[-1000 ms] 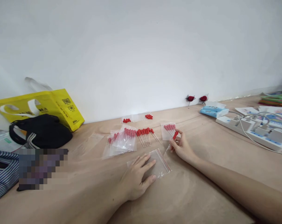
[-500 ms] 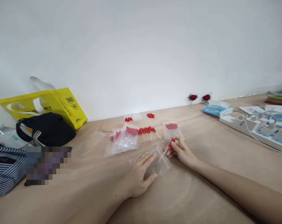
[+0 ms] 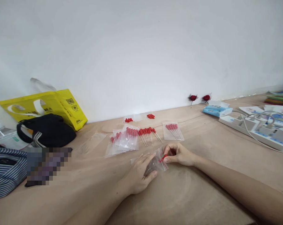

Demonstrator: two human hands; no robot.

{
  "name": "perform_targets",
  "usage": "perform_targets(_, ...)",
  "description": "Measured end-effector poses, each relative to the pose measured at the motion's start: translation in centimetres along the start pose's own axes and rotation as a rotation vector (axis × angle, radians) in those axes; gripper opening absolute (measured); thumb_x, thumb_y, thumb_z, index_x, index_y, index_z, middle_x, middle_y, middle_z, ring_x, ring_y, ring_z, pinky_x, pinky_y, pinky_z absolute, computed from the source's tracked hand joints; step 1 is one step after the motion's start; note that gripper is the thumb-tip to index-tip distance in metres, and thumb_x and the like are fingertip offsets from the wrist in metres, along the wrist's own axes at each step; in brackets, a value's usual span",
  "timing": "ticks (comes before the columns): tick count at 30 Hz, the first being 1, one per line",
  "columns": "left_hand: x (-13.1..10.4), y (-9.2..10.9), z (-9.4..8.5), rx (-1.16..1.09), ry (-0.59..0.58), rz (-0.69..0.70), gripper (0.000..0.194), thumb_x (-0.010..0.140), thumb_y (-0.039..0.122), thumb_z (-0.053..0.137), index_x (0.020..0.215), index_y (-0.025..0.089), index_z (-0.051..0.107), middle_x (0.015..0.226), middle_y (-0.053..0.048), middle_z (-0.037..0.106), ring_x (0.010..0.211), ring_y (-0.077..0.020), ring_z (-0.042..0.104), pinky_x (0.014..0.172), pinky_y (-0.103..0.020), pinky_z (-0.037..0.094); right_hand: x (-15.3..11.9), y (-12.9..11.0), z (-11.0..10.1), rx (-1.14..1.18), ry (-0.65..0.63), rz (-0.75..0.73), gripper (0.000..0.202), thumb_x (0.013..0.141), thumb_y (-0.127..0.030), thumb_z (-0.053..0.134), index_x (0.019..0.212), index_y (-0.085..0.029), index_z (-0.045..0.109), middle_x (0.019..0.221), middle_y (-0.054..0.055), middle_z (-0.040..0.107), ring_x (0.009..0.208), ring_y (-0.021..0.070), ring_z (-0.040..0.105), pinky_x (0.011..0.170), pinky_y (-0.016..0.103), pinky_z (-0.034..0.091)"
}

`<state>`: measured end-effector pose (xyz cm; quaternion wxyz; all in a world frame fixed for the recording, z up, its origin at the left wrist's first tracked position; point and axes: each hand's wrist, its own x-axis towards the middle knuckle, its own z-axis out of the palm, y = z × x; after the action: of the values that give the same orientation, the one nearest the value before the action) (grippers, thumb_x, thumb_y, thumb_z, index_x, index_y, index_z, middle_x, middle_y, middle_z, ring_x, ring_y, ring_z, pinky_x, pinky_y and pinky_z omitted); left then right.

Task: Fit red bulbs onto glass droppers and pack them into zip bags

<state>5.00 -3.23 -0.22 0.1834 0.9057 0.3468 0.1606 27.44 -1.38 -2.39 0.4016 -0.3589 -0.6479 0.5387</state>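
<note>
My left hand (image 3: 141, 175) lies with its fingers spread on a clear zip bag (image 3: 153, 165), pressing it to the table. At the bag's open right end, my right hand (image 3: 178, 154) pinches red-tipped sticks (image 3: 164, 158), their tips at the red-lined mouth and their shafts hidden or hard to make out inside the bag. Behind the hands lies a row of loose red-tipped sticks (image 3: 146, 135). Left of that row are overlapping filled bags (image 3: 126, 140), and to its right is one filled bag (image 3: 173, 132).
By the wall are small red pieces (image 3: 151, 116) and two dark red flowers (image 3: 193, 97). A yellow bag (image 3: 61, 103), a black pouch (image 3: 49, 129) and a striped cloth (image 3: 7, 172) stand left. A blue packet (image 3: 216, 110) and a white power strip (image 3: 256, 131) lie right.
My right hand has moved left and nearer to me, carrying the red-tipped sticks into the bag's mouth. My left hand has stayed nearly in place on the bag.
</note>
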Motion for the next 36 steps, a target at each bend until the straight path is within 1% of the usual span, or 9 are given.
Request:
perform_targets(5, 0.1, 0.0, 0.3, 0.004, -0.005, -0.006, 0.055, 0.082, 0.031, 0.048, 0.132, 0.024, 0.028, 0.132, -0.007, 0.040, 0.122, -0.0248, 0.034, 0.102, -0.046, 0.027, -0.1, -0.2, 0.9, 0.166, -0.110, -0.010, 0.033, 0.061, -0.036, 0.071, 0.068, -0.016, 0.046, 0.081, 0.000, 0.058, 0.053, 0.0049, 0.051, 0.046, 0.019, 0.040)
perform_targets(12, -0.5, -0.1, -1.7, -0.082, -0.076, -0.007, 0.058, 0.082, 0.035, 0.048, 0.134, 0.024, 0.025, 0.134, -0.006, 0.038, 0.121, -0.0246, 0.037, 0.099, -0.042, 0.032, 0.2, 0.5, -1.2, 0.110, -0.109, 0.095, 0.031, 0.056, -0.032, 0.075, 0.066, -0.014, 0.051, 0.061, -0.002, 0.060, 0.052, 0.0070, 0.052, 0.052, 0.021, 0.042)
perform_targets(16, -1.4, -0.6, -2.9, -0.071, -0.111, -0.056, 0.050, 0.080, 0.035, 0.051, 0.128, 0.026, 0.038, 0.130, -0.004, 0.045, 0.118, -0.0245, 0.041, 0.098, -0.043, 0.032, 0.4, 0.6, -2.7, -0.021, -0.105, 0.039, 0.026, 0.062, -0.037, 0.070, 0.064, -0.013, 0.061, 0.060, -0.001, 0.058, 0.053, 0.0074, 0.049, 0.054, 0.022, 0.040)
perform_targets(20, -1.8, -0.9, -2.8, -0.065, -0.111, -0.048, 0.042, 0.081, 0.035, 0.048, 0.121, 0.024, 0.047, 0.126, -0.004, 0.049, 0.116, -0.0228, 0.044, 0.097, -0.041, 0.034, 0.4, 0.0, -2.2, -0.301, -0.134, -0.119, 0.029, 0.072, -0.040, 0.060, 0.063, -0.014, 0.067, 0.068, 0.002, 0.055, 0.060, 0.0090, 0.049, 0.055, 0.021, 0.038)
perform_targets(23, -1.7, -1.3, -2.6, -0.070, -0.074, 0.020, 0.034, 0.083, 0.032, 0.047, 0.116, 0.024, 0.053, 0.118, -0.003, 0.056, 0.111, -0.0210, 0.049, 0.095, -0.039, 0.036, 0.1, -0.7, -1.7, -0.501, -0.181, -0.214, 0.029, 0.080, -0.037, 0.050, 0.071, -0.017, 0.069, 0.079, 0.004, 0.057, 0.073, 0.0124, 0.051, 0.065, 0.024, 0.041)
perform_targets(26, -1.5, -1.6, -2.6, -0.052, -0.038, 0.099, 0.030, 0.082, 0.028, 0.048, 0.111, 0.023, 0.056, 0.114, -0.003, 0.059, 0.107, -0.0207, 0.051, 0.093, -0.039, 0.038, 0.1, -0.9, -2.2, -0.538, -0.212, -0.230, 0.026, 0.082, -0.031, 0.046, 0.077, -0.019, 0.068, 0.085, 0.004, 0.059, 0.082, 0.0142, 0.053, 0.073, 0.026, 0.041)
perform_targets(28, -1.4, -1.7, -2.7, -0.042, -0.028, 0.123, 0.029, 0.081, 0.027, 0.049, 0.109, 0.023, 0.057, 0.113, -0.004, 0.060, 0.105, -0.0211, 0.052, 0.091, -0.040, 0.039, 0.7, -0.8, -3.0, -0.529, -0.109, -0.141, 0.021, 0.078, -0.028, 0.049, 0.073, -0.017, 0.066, 0.081, 0.004, 0.060, 0.077, 0.0137, 0.055, 0.069, 0.025, 0.043)
perform_targets(32, -1.3, -1.6, -2.9, -0.037, -0.025, 0.136, 0.029, 0.080, 0.025, 0.050, 0.108, 0.023, 0.058, 0.109, -0.004, 0.061, 0.100, -0.0210, 0.053, 0.089, -0.039, 0.040, 3.9, -0.4, -4.7, -0.646, 0.338, 0.137, 0.009, 0.071, -0.022, 0.054, 0.070, -0.015, 0.060, 0.071, 0.003, 0.061, 0.065, 0.0124, 0.055, 0.061, 0.023, 0.042)
perform_targets(36, -1.3, -1.4, -2.9, -0.031, -0.013, 0.142, 0.028, 0.080, 0.022, 0.048, 0.106, 0.022, 0.059, 0.106, -0.005, 0.061, 0.098, -0.0200, 0.053, 0.087, -0.037, 0.042, 8.5, -0.6, -4.3, -0.709, 0.474, 0.233, 0.021, 0.061, -0.023, 0.064, 0.079, -0.013, 0.059, 0.080, 0.008, 0.061, 0.074, 0.0175, 0.056, 0.062, 0.025, 0.041)
